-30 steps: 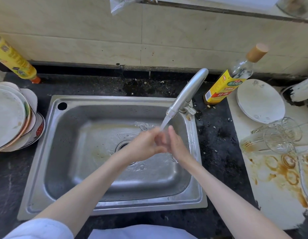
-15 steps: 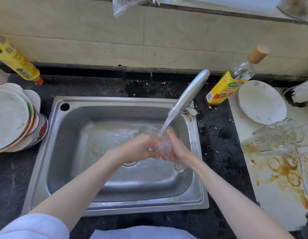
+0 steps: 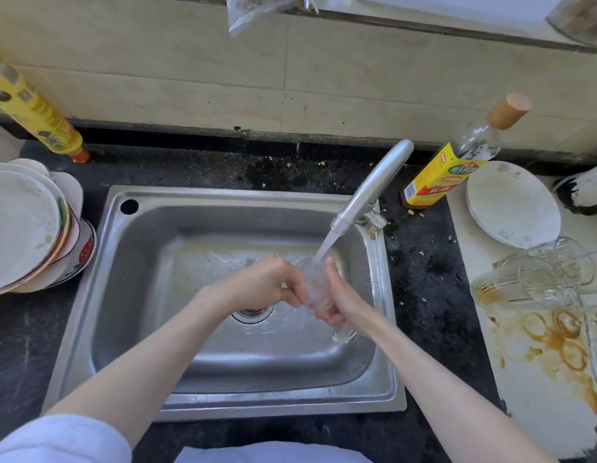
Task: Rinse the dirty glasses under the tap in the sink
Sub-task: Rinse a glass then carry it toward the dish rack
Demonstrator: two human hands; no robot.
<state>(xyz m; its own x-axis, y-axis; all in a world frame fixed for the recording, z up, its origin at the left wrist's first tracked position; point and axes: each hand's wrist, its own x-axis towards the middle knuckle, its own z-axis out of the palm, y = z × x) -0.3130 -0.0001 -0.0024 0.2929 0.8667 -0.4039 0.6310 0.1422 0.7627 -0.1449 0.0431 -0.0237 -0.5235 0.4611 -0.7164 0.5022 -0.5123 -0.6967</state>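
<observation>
A clear glass (image 3: 315, 289) is tilted under the running stream from the steel tap (image 3: 373, 188), over the steel sink (image 3: 146, 295). My right hand (image 3: 340, 299) grips the glass from the right, its base (image 3: 343, 335) sticking out below my palm. From the left, my left hand (image 3: 267, 285) pinches the glass near its rim with curled fingers. Several dirty glasses (image 3: 537, 275) lie on their sides on the stained white board (image 3: 540, 379) at the right.
A stack of dirty plates (image 3: 26, 225) sits left of the sink, with a yellow bottle (image 3: 33, 108) behind it. A labelled bottle with a cork (image 3: 457, 158) and a white plate (image 3: 514, 205) stand at the back right. Dark counter (image 3: 424, 279) surrounds the sink.
Both hands stayed under the stream with the glass. The glass turned between my hands, and its base now shows below my right palm.
</observation>
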